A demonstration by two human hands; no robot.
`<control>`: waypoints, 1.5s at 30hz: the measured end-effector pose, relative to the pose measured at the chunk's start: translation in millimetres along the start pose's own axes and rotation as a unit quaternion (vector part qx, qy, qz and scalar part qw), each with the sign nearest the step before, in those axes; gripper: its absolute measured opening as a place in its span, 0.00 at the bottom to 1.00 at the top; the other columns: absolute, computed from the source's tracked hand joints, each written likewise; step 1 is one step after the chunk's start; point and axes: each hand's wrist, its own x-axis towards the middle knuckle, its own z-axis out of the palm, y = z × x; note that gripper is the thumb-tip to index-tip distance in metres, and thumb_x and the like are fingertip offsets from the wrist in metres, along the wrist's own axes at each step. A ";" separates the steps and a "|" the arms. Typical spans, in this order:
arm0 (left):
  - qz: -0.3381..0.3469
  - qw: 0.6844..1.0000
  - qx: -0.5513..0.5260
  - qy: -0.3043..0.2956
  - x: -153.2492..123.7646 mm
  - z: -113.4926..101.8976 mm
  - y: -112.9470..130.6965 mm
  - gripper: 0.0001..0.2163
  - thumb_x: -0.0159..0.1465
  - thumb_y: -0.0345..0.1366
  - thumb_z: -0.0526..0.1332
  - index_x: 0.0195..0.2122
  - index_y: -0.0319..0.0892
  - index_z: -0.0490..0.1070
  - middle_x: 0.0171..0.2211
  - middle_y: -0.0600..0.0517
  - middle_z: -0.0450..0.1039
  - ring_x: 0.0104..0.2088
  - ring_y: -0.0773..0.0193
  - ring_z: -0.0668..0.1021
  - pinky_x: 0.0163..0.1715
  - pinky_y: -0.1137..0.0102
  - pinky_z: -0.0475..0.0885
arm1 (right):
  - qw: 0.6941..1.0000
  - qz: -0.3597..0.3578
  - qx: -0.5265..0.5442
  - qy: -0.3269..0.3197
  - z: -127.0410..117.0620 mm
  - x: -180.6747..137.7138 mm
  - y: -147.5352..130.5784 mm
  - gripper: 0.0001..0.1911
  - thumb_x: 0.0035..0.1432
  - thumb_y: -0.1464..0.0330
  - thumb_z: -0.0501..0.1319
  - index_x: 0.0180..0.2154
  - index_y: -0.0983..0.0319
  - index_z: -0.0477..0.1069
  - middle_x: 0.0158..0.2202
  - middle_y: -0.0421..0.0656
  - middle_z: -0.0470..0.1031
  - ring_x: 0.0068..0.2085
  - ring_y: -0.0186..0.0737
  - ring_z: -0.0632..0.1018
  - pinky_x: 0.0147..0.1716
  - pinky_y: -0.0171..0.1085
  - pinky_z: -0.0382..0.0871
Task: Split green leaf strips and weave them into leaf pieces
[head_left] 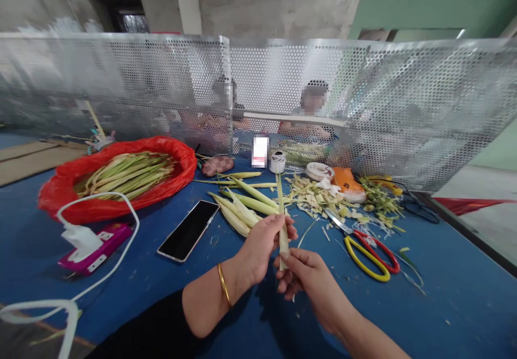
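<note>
A pale green strip of leaf (283, 239) stands upright between my two hands over the blue table. My left hand (264, 243), with a gold bangle (224, 285) on its wrist, pinches the strip partway up. Lower down, my right hand (301, 273) grips its bottom end between thumb and fingers. Just beyond my left hand lie several long pale green husks (238, 211). Scissors (365, 248) with one yellow and one red handle rest to the right of my right hand, blades pointing away from me.
A red plastic bag (121, 211) of long stalks (129, 173) sits at left, near a purple power strip (97, 248) and a phone (188, 230). Plant scraps (315, 194) and a tape roll (319, 171) lie at back right. A perforated metal screen (169, 89) rises behind; people sit beyond it.
</note>
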 end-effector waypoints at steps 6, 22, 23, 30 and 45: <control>-0.024 0.999 0.019 -0.017 -1.4 -0.4 0.5 0.07 0.62 0.39 0.57 0.31 0.41 0.68 0.28 0.50 0.73 0.23 0.68 0.74 0.16 0.78 0.62 | 0.998 -0.031 -0.034 -0.035 -9.7 -0.8 -13.1 0.21 0.42 0.54 0.70 0.31 0.65 0.75 0.26 0.42 0.75 0.25 0.34 0.75 0.25 0.32 0.68; -0.018 0.999 -0.028 -0.004 0.6 -0.6 -1.0 0.05 0.63 0.35 0.56 0.33 0.40 0.67 0.25 0.53 0.70 0.26 0.66 0.75 0.25 0.73 0.70 | 0.991 -0.102 -0.085 0.002 -10.3 7.6 -3.6 0.14 0.39 0.62 0.71 0.27 0.64 0.76 0.27 0.41 0.76 0.26 0.37 0.75 0.28 0.36 0.72; -0.017 1.000 -0.023 -0.005 0.5 -0.5 -0.9 0.05 0.63 0.35 0.56 0.33 0.40 0.67 0.25 0.53 0.69 0.26 0.66 0.75 0.25 0.73 0.70 | 0.991 -0.104 -0.085 0.003 -10.4 8.0 -3.3 0.14 0.39 0.62 0.71 0.27 0.64 0.76 0.27 0.41 0.76 0.26 0.36 0.75 0.27 0.36 0.72; -0.011 1.000 -0.011 -0.002 -1.2 1.4 0.1 0.05 0.63 0.34 0.55 0.33 0.39 0.66 0.25 0.53 0.69 0.26 0.67 0.74 0.25 0.75 0.68 | 0.992 -0.099 -0.073 -0.005 -9.2 7.8 -5.0 0.15 0.39 0.61 0.72 0.27 0.64 0.76 0.27 0.41 0.77 0.25 0.35 0.74 0.27 0.34 0.70; -0.033 0.998 0.045 -0.020 -3.9 3.1 -7.4 0.07 0.64 0.39 0.52 0.34 0.41 0.64 0.28 0.52 0.72 0.12 0.73 0.64 0.08 0.78 0.56 | 1.000 -0.022 -0.019 0.011 -7.4 8.1 0.3 0.29 0.39 0.46 0.68 0.27 0.66 0.72 0.22 0.43 0.75 0.21 0.34 0.76 0.24 0.32 0.67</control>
